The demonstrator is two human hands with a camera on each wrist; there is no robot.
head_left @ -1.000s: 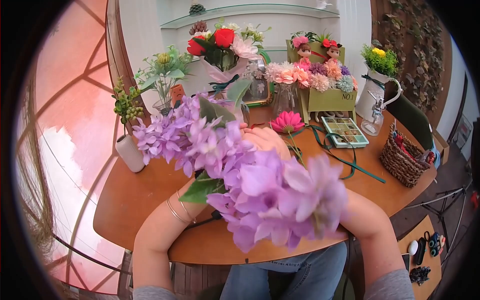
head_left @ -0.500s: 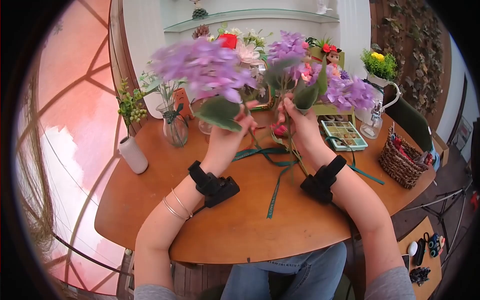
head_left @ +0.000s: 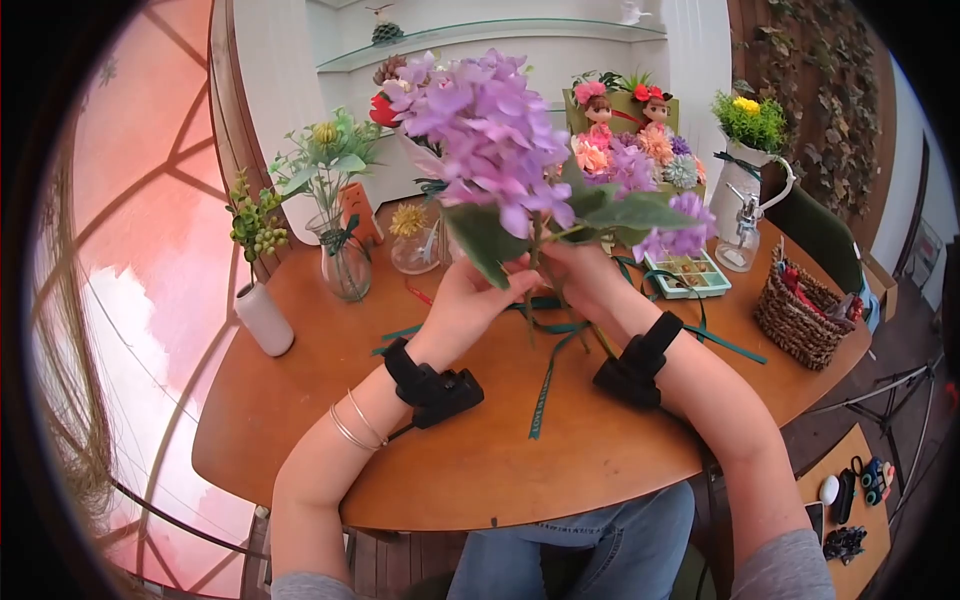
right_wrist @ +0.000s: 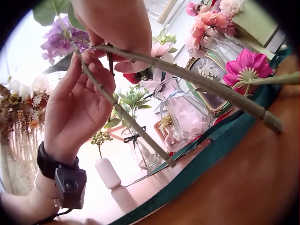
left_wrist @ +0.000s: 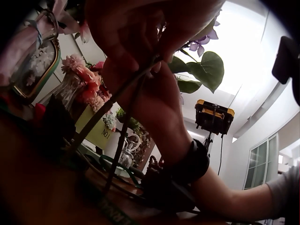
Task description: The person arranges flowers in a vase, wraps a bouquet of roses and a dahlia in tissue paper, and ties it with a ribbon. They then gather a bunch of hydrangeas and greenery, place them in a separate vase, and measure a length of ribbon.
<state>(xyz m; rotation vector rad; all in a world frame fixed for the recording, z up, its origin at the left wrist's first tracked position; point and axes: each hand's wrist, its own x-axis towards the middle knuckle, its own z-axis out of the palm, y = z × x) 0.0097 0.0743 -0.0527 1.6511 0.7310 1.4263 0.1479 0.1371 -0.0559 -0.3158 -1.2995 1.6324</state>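
Two artificial purple hydrangea stems with green leaves are held together over the table. My left hand [head_left: 478,302] pinches the stem of the larger hydrangea [head_left: 490,135]. Close beside it, my right hand [head_left: 592,280] grips the other hydrangea [head_left: 678,228], whose blooms lean right. In the right wrist view, two bare stems [right_wrist: 123,113] cross near the fingers and spread apart downward. A pink daisy-like flower [right_wrist: 247,71] lies low beside my right hand. Dark green lettered ribbon [head_left: 540,400] trails over the table below both hands.
A white vase [head_left: 265,320] and a glass vase [head_left: 345,265] stand at the left of the table [head_left: 460,470]. Toward the right are a compartment box [head_left: 695,278], a glass spray bottle [head_left: 738,240], a white pitcher [head_left: 735,185] and a wicker basket [head_left: 800,320]. Dolls and flowers stand behind.
The hydrangeas were first low, close to the camera, then upright and apart in each hand. Now my left hand has moved right, bringing the stems together.
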